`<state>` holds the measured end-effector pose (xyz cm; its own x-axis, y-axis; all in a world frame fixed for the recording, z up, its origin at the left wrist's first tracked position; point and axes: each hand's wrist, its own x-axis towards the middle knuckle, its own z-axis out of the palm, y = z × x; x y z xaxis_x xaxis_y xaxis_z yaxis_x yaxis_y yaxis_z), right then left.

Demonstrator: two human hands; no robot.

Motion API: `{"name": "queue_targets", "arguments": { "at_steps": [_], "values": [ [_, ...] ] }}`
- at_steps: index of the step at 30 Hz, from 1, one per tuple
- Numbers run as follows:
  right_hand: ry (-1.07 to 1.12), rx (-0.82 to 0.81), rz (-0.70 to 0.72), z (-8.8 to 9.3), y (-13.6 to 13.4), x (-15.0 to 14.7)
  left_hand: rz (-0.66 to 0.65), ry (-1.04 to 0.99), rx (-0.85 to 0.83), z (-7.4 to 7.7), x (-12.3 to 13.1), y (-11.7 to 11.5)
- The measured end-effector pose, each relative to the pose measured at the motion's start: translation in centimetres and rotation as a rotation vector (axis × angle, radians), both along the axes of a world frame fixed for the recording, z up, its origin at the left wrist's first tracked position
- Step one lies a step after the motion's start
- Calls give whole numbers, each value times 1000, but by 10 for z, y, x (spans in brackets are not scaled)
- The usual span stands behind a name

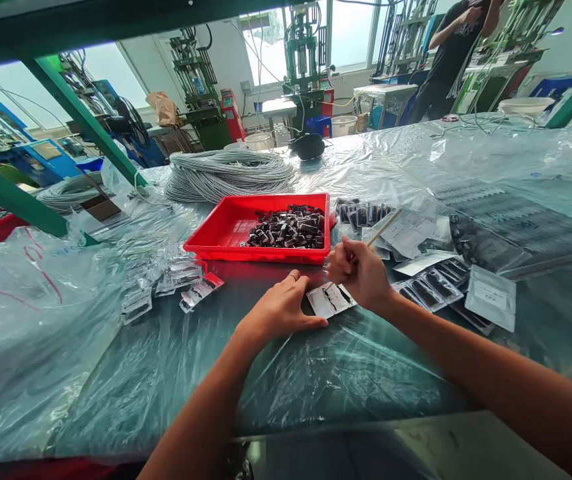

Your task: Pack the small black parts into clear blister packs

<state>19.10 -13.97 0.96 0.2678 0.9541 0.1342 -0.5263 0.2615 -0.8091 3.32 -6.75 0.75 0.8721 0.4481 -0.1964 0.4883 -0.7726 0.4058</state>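
Note:
My right hand is closed round a thin wooden stick, which slants up to the right. The stick's lower end is over a small white sheet with black pieces lying flat on the table. Beside that sheet's left edge rests my left hand, thumb and fingers apart; whether it presses on the sheet I cannot tell. Just beyond both hands stands a red tray, partly filled with small black parts heaped at its right side.
Small clear packs lie in a pile at the left. More flat packs and bagged sheets spread on the right. A coil of grey cable is behind the tray. Green frame bars slant at the left; a person stands far back.

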Motion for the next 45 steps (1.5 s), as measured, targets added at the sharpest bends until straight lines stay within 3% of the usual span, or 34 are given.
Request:
{"name": "queue_targets", "arguments": {
  "at_steps": [6,10,17,19,23,25,27,30,33,36,38,42,45],
  "values": [
    [1,5,-45,-14,6,-19,17,-17,62,-2,9,-9],
    [-23,29,-141,-20,11,-23,35,-62,16,-9,13,-7],
    [-117,-24,-143,-28,14,-29,12,-188,-28,-21,12,0],
    [-113,-90,-72,-25,9,-29,27,-191,-30,-21,11,0],
    [-162,-208,238,-13,-3,-24,24,-194,-53,-19,11,-3],
    [-149,-204,250,-3,-4,-15,23,-206,-55,-18,10,-3],
    [-156,-192,178,8,-4,0,22,-228,-66,-16,9,-1],
    [-414,-299,133,22,-4,28,-19,-276,-279,-10,4,7],
    [-940,-442,239,26,-7,52,-77,-358,-641,0,-3,13],
    [-1404,-406,313,22,-10,64,-67,-480,-839,10,-9,18],
    [-1552,-295,233,22,-11,63,11,-548,-891,13,-10,20],
    [-1582,-87,-194,27,-16,44,192,-643,-913,9,-5,20],
    [-1576,-19,-292,24,-22,18,273,-747,-959,0,1,18]
  ]
}}
